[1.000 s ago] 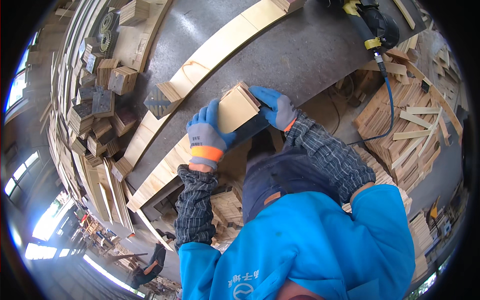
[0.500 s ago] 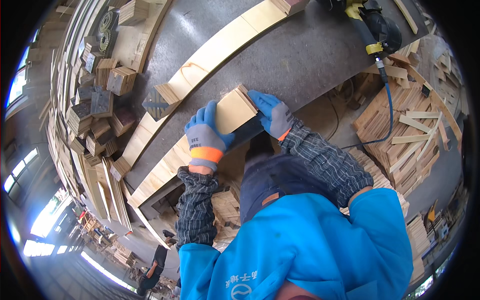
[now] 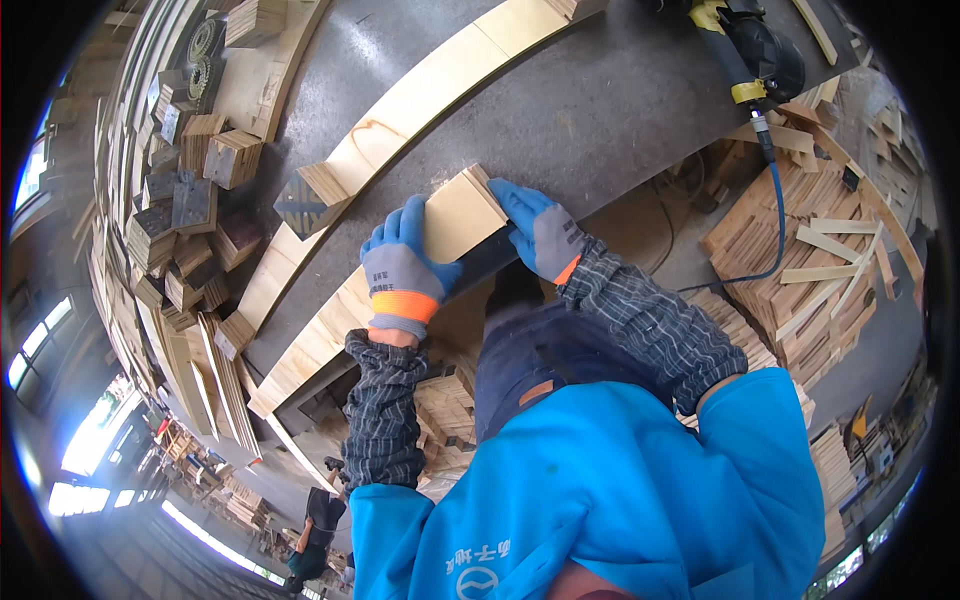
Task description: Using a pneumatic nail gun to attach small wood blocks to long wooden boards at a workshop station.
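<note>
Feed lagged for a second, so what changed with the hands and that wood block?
Almost nothing. Both hands, left hand and right hand, still grip the pale wood block at the grey table edge; it only drifted slightly toward the person. The long board and nail gun stayed put.

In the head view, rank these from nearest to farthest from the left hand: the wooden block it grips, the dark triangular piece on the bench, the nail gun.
1. Wooden block, gripped by the left hand.
2. Dark triangular piece, up and left on the bench.
3. Nail gun, top right at the bench's far end.
</note>
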`<act>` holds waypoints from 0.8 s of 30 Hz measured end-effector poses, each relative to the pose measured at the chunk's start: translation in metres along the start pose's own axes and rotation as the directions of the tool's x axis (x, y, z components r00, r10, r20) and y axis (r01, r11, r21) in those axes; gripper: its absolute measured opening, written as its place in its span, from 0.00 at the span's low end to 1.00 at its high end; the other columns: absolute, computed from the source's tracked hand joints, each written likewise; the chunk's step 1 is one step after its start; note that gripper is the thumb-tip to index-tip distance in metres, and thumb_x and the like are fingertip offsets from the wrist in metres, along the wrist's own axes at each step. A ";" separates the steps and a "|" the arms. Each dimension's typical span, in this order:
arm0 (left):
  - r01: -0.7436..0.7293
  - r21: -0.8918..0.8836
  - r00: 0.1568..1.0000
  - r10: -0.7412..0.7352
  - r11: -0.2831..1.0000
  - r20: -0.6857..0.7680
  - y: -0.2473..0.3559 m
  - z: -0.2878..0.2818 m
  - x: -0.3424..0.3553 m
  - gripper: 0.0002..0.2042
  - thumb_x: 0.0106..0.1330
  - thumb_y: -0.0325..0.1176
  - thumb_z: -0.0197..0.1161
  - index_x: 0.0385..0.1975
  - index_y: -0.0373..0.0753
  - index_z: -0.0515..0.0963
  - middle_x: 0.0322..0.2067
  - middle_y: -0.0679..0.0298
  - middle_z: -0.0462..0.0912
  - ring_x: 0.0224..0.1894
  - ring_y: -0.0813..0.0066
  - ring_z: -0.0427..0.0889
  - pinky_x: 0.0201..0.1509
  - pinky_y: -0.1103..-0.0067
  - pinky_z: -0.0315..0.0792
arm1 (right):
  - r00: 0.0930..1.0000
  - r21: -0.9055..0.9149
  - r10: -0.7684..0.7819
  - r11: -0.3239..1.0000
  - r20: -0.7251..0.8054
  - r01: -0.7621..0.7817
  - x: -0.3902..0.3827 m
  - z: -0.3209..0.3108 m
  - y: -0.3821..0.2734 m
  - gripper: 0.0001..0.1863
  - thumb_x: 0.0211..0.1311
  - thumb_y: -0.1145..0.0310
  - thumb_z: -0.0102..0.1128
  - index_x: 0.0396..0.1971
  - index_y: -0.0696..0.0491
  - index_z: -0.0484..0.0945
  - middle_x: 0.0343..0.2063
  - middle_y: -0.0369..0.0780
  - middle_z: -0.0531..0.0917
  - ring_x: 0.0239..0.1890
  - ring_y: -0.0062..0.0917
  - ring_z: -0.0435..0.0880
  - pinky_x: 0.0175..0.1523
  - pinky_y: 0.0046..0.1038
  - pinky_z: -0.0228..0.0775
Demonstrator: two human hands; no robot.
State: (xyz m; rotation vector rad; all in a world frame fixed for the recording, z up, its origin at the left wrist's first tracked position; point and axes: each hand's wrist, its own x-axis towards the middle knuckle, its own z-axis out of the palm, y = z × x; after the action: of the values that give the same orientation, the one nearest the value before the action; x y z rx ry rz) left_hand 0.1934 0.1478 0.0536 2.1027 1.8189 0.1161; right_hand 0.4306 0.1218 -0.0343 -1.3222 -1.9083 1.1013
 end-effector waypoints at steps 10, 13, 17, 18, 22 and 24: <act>0.010 0.007 0.999 -0.010 1.000 0.043 0.000 0.002 0.000 0.36 0.47 0.41 0.79 0.62 0.44 0.77 0.50 0.52 0.86 0.53 0.42 0.84 0.58 0.55 0.77 | 0.999 -0.111 -0.043 0.993 -0.019 0.040 0.005 0.001 0.009 0.33 0.67 0.78 0.57 0.74 0.59 0.71 0.66 0.56 0.80 0.61 0.55 0.84 0.71 0.47 0.77; 0.022 0.026 0.998 -0.023 0.999 0.066 0.000 0.002 0.000 0.38 0.47 0.43 0.80 0.63 0.45 0.76 0.51 0.55 0.86 0.52 0.45 0.85 0.58 0.54 0.76 | 1.000 -0.111 -0.027 0.993 0.004 0.027 0.008 -0.008 0.002 0.33 0.67 0.77 0.58 0.74 0.60 0.71 0.66 0.57 0.80 0.62 0.55 0.83 0.71 0.47 0.77; 0.028 0.021 0.998 -0.029 0.999 0.060 -0.001 0.003 0.000 0.39 0.48 0.44 0.80 0.64 0.45 0.76 0.53 0.56 0.86 0.54 0.45 0.85 0.59 0.54 0.75 | 0.999 -0.005 0.011 1.000 0.040 -0.010 0.009 -0.021 -0.014 0.33 0.70 0.72 0.61 0.74 0.62 0.69 0.66 0.58 0.79 0.65 0.55 0.81 0.72 0.45 0.75; 0.057 0.041 0.997 -0.059 0.998 0.044 -0.001 0.003 0.000 0.38 0.48 0.44 0.80 0.65 0.46 0.76 0.54 0.57 0.85 0.54 0.45 0.85 0.60 0.54 0.75 | 0.999 0.076 0.014 0.997 0.029 -0.016 0.009 -0.022 -0.019 0.33 0.72 0.70 0.63 0.74 0.63 0.69 0.66 0.59 0.79 0.66 0.55 0.81 0.72 0.45 0.75; -0.001 0.005 1.000 0.001 1.000 0.000 -0.001 0.003 -0.003 0.39 0.49 0.44 0.80 0.65 0.43 0.77 0.52 0.53 0.86 0.54 0.44 0.85 0.59 0.55 0.78 | 0.994 0.105 0.086 0.991 -0.069 -0.078 0.007 -0.008 -0.040 0.31 0.76 0.65 0.64 0.73 0.64 0.71 0.65 0.59 0.80 0.66 0.56 0.81 0.72 0.45 0.74; 0.025 0.058 1.000 -0.026 0.998 0.008 -0.001 0.003 -0.003 0.41 0.49 0.48 0.81 0.66 0.41 0.76 0.55 0.53 0.86 0.56 0.44 0.85 0.61 0.56 0.78 | 0.969 0.188 0.168 0.973 -0.178 -0.134 0.009 0.004 -0.044 0.29 0.77 0.61 0.65 0.69 0.64 0.76 0.64 0.59 0.82 0.66 0.55 0.81 0.72 0.45 0.74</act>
State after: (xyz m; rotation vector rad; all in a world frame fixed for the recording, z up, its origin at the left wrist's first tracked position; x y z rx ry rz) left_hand 0.1933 0.1441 0.0509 2.1151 1.8645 0.0477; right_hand 0.4033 0.1216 0.0014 -1.4376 -1.5550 1.1409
